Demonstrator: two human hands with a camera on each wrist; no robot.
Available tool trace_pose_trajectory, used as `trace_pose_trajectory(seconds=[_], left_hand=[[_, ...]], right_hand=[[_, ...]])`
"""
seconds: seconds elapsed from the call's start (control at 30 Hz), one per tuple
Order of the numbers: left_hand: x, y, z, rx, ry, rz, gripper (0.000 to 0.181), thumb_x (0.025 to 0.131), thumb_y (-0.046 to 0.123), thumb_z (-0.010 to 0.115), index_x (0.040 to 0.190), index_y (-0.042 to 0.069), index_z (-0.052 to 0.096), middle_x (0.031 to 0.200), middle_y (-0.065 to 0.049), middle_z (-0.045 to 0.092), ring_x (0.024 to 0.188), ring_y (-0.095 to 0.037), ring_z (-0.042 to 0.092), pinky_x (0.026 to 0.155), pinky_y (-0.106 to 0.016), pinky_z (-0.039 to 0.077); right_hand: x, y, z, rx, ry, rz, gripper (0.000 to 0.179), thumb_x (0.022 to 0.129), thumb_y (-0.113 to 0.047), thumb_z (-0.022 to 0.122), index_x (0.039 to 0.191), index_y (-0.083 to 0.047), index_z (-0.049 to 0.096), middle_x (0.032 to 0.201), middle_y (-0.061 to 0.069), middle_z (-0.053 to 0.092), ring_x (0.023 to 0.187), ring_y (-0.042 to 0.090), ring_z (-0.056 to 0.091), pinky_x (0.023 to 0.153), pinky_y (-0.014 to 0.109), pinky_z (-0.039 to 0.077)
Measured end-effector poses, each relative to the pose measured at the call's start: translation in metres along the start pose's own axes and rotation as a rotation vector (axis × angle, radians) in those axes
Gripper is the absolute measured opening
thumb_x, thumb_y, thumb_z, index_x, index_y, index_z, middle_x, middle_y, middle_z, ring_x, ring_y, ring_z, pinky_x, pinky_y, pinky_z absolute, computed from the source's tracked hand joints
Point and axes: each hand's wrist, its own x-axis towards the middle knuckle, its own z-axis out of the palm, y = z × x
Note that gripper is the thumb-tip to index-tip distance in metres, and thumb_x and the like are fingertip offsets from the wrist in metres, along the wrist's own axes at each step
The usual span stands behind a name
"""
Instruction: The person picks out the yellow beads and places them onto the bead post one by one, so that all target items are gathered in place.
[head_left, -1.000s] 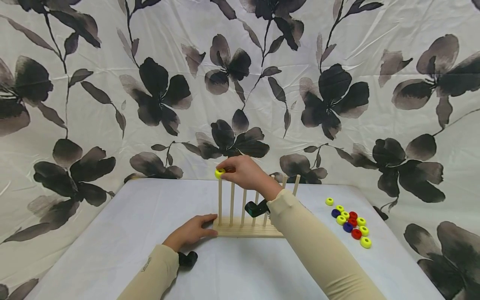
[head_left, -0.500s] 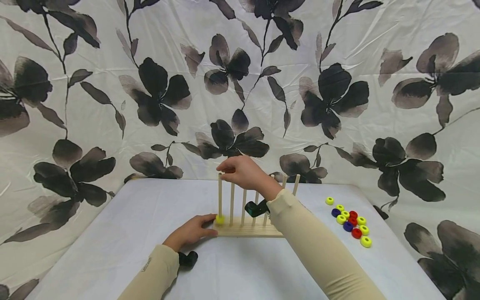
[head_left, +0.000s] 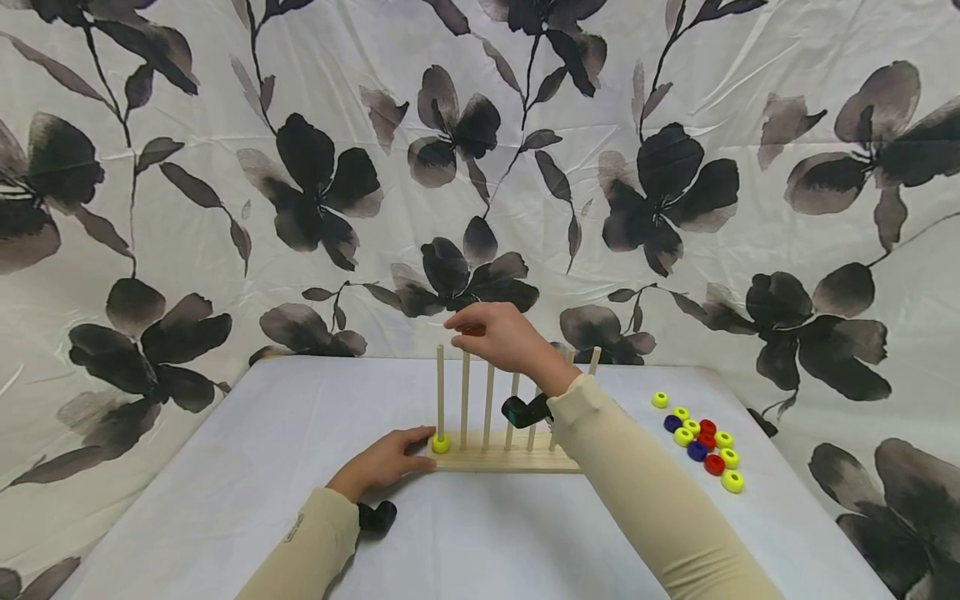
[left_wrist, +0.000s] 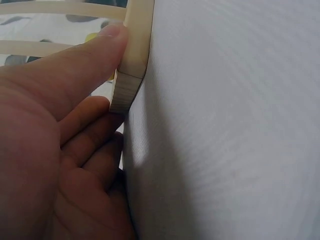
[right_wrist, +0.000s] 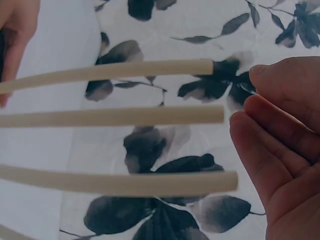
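Note:
A wooden peg rack [head_left: 502, 462] with a row of upright pegs stands on the white table. One yellow ring [head_left: 441, 445] sits at the foot of its leftmost peg. My left hand [head_left: 381, 463] grips the left end of the base; in the left wrist view the thumb [left_wrist: 107, 45] lies on one side of the wood and the fingers reach around the other. My right hand [head_left: 498, 336], holding nothing, hovers by the tops of the pegs. In the right wrist view its loosely bent fingers [right_wrist: 262, 155] are just beyond the peg ends [right_wrist: 215, 114].
To the right on the table lies a loose group of rings: yellow [head_left: 732, 481], red [head_left: 714, 465] and blue [head_left: 697, 451]. A white cloth with dark flowers [head_left: 322, 183] hangs behind the table. Each wrist wears a black camera [head_left: 377, 517].
The yellow ring left my right hand and dropped down the leftmost peg to the base. My right hand then shifted slightly right, away from that peg. The left hand stayed in place.

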Motion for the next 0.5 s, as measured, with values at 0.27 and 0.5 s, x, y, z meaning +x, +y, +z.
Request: trace_pose_trajectory(seconds=[0.27, 0.5], left_hand=[[-0.002, 0.002, 0.000, 0.021, 0.002, 0.008, 0.067, 0.085, 0.036, 0.073, 0.143, 0.015, 0.048, 0.150, -0.011, 0.045, 0.143, -0.035, 0.034, 0.117, -0.053, 0.029], [-0.001, 0.002, 0.001, 0.038, 0.004, -0.002, 0.066, 0.086, 0.037, 0.072, 0.144, 0.016, 0.048, 0.151, -0.010, 0.044, 0.143, -0.035, 0.034, 0.117, -0.053, 0.029]], right_hand=[[-0.008, 0.012, -0.024, 0.003, 0.026, 0.016, 0.027, 0.094, -0.021, 0.064, 0.119, -0.014, 0.069, 0.120, 0.004, 0.068, 0.112, 0.017, 0.065, 0.095, 0.031, 0.055], [-0.015, 0.022, -0.044, -0.026, 0.035, 0.046, 0.026, 0.095, -0.020, 0.062, 0.120, -0.014, 0.068, 0.122, 0.005, 0.067, 0.111, 0.021, 0.066, 0.093, 0.035, 0.056]])
